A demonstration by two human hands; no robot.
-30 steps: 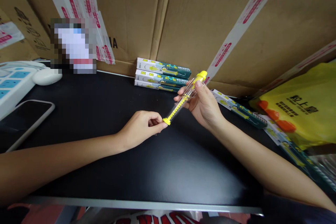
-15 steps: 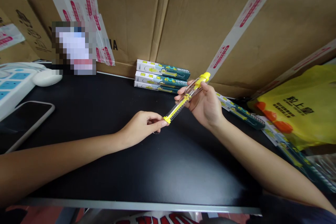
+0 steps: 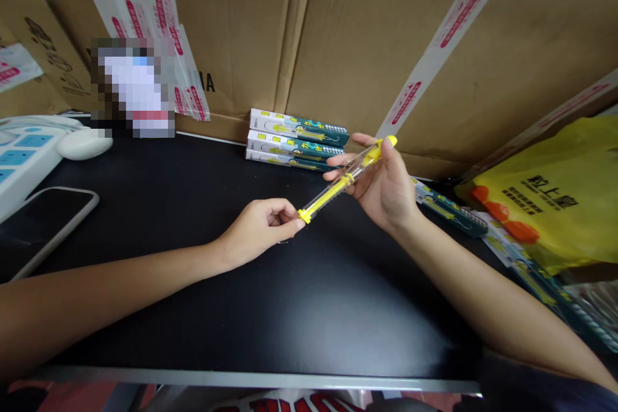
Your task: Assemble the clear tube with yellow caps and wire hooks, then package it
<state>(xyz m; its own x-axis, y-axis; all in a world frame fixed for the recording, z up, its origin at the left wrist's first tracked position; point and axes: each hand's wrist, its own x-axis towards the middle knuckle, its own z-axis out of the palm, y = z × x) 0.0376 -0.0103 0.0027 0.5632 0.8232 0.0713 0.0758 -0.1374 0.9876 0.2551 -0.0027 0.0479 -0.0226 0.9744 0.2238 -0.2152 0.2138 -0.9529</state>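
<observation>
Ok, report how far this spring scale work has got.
Done: three boxes stacked against the cardboard wall. In hand: right hand holds the clear yellow spring scale, left hand pinches its lower end. Left: more boxes lying at right beside the yellow bag.

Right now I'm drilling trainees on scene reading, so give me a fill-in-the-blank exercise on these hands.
1. The clear tube has ____ end caps.
2. The right hand holds the tube's ____ end.
3. The left hand pinches the tube's ____ end.
4. The boxes lie against a ____ wall.

Missing words: yellow; far; near; cardboard
</observation>
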